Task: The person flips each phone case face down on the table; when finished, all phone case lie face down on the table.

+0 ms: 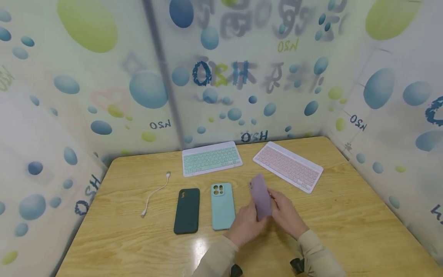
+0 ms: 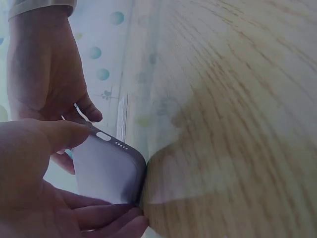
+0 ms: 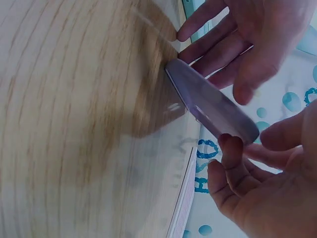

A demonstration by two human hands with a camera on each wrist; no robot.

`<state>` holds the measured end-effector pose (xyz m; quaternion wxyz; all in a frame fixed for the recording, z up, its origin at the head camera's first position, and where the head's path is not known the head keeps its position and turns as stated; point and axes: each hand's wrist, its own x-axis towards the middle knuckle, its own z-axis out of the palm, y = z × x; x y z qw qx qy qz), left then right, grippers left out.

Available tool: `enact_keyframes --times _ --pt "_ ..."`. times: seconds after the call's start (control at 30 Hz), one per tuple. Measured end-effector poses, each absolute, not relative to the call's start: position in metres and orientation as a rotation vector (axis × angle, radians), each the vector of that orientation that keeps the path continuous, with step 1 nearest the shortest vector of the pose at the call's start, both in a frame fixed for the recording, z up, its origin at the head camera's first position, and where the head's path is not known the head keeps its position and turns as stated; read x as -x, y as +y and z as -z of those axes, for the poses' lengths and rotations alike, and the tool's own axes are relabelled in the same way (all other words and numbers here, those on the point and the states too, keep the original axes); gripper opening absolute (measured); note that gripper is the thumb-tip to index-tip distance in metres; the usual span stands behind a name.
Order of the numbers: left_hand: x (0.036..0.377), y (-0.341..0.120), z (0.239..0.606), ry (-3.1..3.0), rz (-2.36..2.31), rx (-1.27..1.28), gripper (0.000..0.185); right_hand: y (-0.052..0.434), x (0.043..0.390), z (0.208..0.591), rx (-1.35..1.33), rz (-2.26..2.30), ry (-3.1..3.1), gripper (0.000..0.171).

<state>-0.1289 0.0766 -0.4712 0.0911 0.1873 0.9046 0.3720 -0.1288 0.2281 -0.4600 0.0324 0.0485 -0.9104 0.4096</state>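
A light purple phone case [image 1: 260,197] is held tilted up off the table between both hands. In the head view my left hand [image 1: 245,224] grips its left side and lower end. The left wrist view shows that thumb on the case's bottom edge, beside the port cutout, with the fingers curled under the far side. My right hand [image 1: 288,216] pinches the opposite edge between thumb and fingers, as the right wrist view shows. Left of the hands lie a light teal phone case [image 1: 223,209] and a dark green phone case [image 1: 187,211], both flat with camera cutouts toward the back.
A keyboard with mint keys [image 1: 212,158] and one with pink keys [image 1: 288,166] lie along the back of the wooden table [image 1: 349,215]. A short white cable [image 1: 154,194] lies at the left. Printed fabric walls [image 1: 221,107] stand around the table.
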Motion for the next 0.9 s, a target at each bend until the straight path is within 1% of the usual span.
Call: enact_keyframes --times 0.2,0.27,0.37,0.57,0.9 --pt "0.131 0.075 0.472 2.742 -1.051 -0.641 0.037 0.227 0.129 0.465 -0.139 -1.129 -2.792 0.042" --pt "0.131 0.075 0.473 2.746 -1.029 -0.644 0.033 0.226 0.129 0.466 -0.150 -1.073 -2.777 0.041" --pt "0.131 0.075 0.473 2.755 -0.984 -0.633 0.032 0.225 0.127 0.466 -0.146 -1.034 -2.778 0.042" --pt "0.131 0.075 0.472 2.770 -0.927 -0.592 0.039 0.227 0.128 0.462 -0.079 -1.011 -2.880 0.044" --pt "0.130 0.074 0.471 2.808 -0.833 -0.528 0.042 0.226 0.129 0.471 -0.148 -1.087 -2.968 0.039"
